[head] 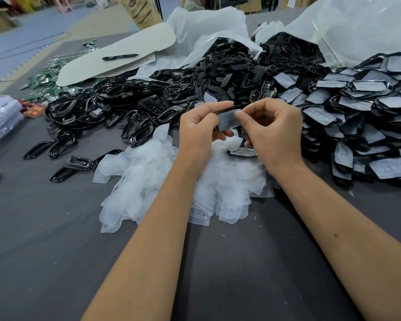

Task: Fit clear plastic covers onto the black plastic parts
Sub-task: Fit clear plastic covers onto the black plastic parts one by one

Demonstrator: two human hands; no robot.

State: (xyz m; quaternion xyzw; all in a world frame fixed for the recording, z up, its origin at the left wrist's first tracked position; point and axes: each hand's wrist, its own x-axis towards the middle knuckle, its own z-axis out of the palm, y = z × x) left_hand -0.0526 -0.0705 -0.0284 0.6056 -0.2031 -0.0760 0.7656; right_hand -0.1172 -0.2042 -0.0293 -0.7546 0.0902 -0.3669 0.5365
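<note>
Between the two raised hands, above the middle of the grey table (pixel 44 228), a single clear cover (pixel 227 119) is held together with a black part (pixel 237 106), of which only a thin dark edge shows along the cover's top. The left hand (pixel 198 128) pinches the left end, thumb stretched along the top edge and fingers curled beneath. The right hand (pixel 271 130) pinches the right end between thumb and bent forefinger, the other fingers curled under. How far the cover is seated on the part cannot be told.

Directly below the hands lies a heap of loose clear covers (pixel 171 186), too many to count, partly hidden by both forearms. Behind and to the left spreads a large pile of bare black parts (pixel 153 98), with about five strays lying apart on the cloth near the left edge. To the right sits a stack of finished parts with covers fitted (pixel 361 107), also past counting. Crumpled plastic bags (pixel 218 31) rise behind the piles. Farther left, one black marker pen (pixel 120 57) rests on a pale cardboard sheet (pixel 107 59), with green packets (pixel 46 75) scattered beside it.
</note>
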